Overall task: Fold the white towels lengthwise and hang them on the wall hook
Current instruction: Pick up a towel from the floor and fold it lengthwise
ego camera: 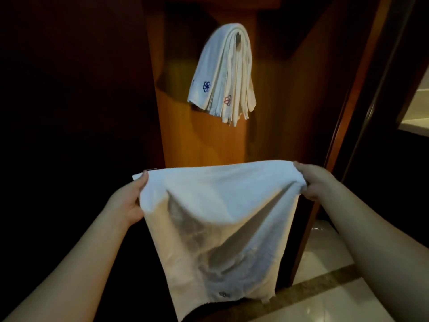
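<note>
A white towel (216, 228) hangs spread out in front of me, held by its two upper corners. My left hand (128, 202) pinches the upper left corner and my right hand (313, 181) pinches the upper right corner. A small dark emblem shows near its lower edge. Higher up, several folded white towels (222, 73) with blue and red emblems hang in a bunch over a dark wall hook (238, 39) on a wooden panel (199, 140). The held towel is below the hook and apart from the hanging bunch.
Dark wood surfaces fill the left side. A wooden door frame (343, 112) runs down the right. Pale tiled floor (336, 287) with a darker band lies at the lower right. A lit pale surface (417, 117) shows past the frame at the far right.
</note>
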{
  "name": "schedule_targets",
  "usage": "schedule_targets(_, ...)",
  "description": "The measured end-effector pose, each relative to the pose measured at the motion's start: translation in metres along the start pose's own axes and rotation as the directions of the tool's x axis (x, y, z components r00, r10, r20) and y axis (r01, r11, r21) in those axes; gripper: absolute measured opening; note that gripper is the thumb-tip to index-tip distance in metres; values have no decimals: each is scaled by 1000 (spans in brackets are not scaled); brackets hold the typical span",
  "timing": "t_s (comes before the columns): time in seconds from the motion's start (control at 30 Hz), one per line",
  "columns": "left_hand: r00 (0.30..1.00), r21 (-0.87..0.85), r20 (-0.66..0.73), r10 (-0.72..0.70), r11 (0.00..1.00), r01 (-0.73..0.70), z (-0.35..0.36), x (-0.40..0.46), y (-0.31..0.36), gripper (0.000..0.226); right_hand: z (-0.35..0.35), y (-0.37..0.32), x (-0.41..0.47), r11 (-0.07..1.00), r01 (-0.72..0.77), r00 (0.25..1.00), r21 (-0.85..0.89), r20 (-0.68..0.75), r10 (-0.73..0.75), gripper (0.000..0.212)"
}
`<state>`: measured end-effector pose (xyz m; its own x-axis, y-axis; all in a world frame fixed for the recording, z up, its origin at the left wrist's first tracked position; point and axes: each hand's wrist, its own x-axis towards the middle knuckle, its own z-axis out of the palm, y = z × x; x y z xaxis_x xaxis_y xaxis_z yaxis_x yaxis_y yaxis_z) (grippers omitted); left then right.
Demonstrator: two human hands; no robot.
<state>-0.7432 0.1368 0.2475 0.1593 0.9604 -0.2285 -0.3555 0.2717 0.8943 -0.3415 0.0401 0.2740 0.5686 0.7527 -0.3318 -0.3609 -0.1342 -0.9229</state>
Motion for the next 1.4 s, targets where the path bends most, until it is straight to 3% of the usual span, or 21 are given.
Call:
schedule_targets(0.07,992,-43,-118,-49,998,44,6,-4,-14,30,1,23,-7,986,-141,990,88,33,139,33)
schedule_targets(0.13,984,-85,-172,-55,996,40,11,-9,-27,30,8,43,-19,966,-190,981,174,62,181,26)
schedule_targets(0.3,988,-57,-152,9,998,-18,42,-36,-63,29,50,88,-72,924,-127,990,362,107,94,31)
schedule_targets(0.37,987,8,-130,92,996,-92,56,-49,-73,25,68,101,-96,956,11,992,293,114,-46,33)
schedule_targets(0.43,982,99,-73,175,981,-167,70,-68,-80,23,84,108,-119,977,162,977,136,116,-178,22)
schedule_targets(0.53,975,167,59,213,961,-220,87,-96,-88,25,102,116,-149,965,261,953,21,155,-261,26)
schedule_targets(0.77,932,181,240,272,931,-318,101,-118,-84,25,103,120,-164,789,576,812,-215,266,-521,22)
schedule_targets(0.93,918,65,343,200,970,-236,96,-115,-82,37,92,122,-157,727,632,769,-269,333,-545,29)
schedule_targets(1.17,895,69,377,239,956,-285,103,-113,-81,42,91,115,-156,718,675,736,-168,227,-638,24)
schedule_targets(1.3,861,140,454,230,936,-324,105,-118,-86,42,91,123,-155,695,682,723,-226,347,-597,35)
schedule_targets(1.4,858,109,479,185,958,-267,103,-121,-87,59,84,124,-153,652,711,690,-263,442,-574,46)
